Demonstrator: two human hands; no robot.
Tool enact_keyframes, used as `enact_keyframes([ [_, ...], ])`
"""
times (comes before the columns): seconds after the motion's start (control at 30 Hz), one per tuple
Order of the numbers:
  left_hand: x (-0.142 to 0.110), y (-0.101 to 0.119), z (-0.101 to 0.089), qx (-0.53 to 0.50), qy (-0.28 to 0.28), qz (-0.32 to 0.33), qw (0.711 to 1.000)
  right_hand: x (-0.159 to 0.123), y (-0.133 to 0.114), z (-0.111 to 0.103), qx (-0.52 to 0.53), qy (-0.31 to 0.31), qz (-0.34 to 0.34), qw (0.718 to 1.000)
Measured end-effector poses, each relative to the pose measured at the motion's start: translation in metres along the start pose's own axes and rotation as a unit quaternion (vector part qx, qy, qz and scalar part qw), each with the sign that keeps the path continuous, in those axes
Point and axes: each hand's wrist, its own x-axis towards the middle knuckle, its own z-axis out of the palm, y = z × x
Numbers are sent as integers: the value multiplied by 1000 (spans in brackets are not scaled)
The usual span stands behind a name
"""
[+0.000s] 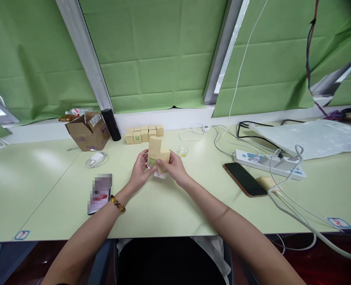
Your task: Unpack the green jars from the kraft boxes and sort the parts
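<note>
Between my two hands is a small tan cardboard box [155, 147] with its flaps spread, held a little above the table. A green patch shows on its lower front, and something white, perhaps paper, sticks out beneath it. My left hand [141, 168] grips the box from the left, the thumb near its lower edge. On the other side my right hand [175, 168] pinches it, thumb across the front. A small clear plastic piece with a yellow spot [183, 152] lies on the table just right of my right hand. Behind the hands stand several small tan boxes [145, 133] in rows.
To the left are an open brown carton [89, 132], a black cylinder [111, 124], a white charger with cable [96, 158] and a phone [99, 194]. At right lie a black phone [245, 179], a power strip [268, 164], loose cables and a white plastic bag [314, 136].
</note>
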Motion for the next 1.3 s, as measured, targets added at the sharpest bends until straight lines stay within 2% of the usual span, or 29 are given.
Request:
enact_keyframes([
  [0.1, 3, -6, -3, 9, 28, -19, 999, 0, 3, 3, -26, 8, -25, 999],
  [0.2, 4, -8, -2, 35, 31, -36, 998, -1, 5, 4, -52, 9, -29, 998],
  [0.43, 6, -4, -6, 40, 66, -89, 993, 0, 14, 0, -61, 17, 19, 998],
  [0.57, 12, 0, -15, 59, 59, -127, 988, 2, 16, 0, -52, -2, 29, 998],
  [0.67, 25, 5, -36, 99, 70, -148, 982, 5, 10, -3, -71, -23, 34, 997],
  [0.73, 38, 8, -59, 162, 99, -164, 968, 7, 2, -9, -101, -1, 28, 994],
  [0.83, 56, 11, -99, 295, 123, -242, 916, 10, -12, -23, -147, 42, 1, 988],
  [0.97, 71, 4, -140, 368, 131, -304, 869, 11, -23, -44, -232, 44, -18, 972],
  [1.07, 74, -7, -154, 413, 116, -327, 842, 11, -19, -56, -336, 50, -35, 940],
  [1.2, 74, -16, -161, 472, 107, -327, 812, 9, -10, -66, -439, 53, -26, 896],
  [1.3, 75, -16, -165, 494, 105, -311, 805, 8, -11, -69, -483, 53, -17, 874],
])
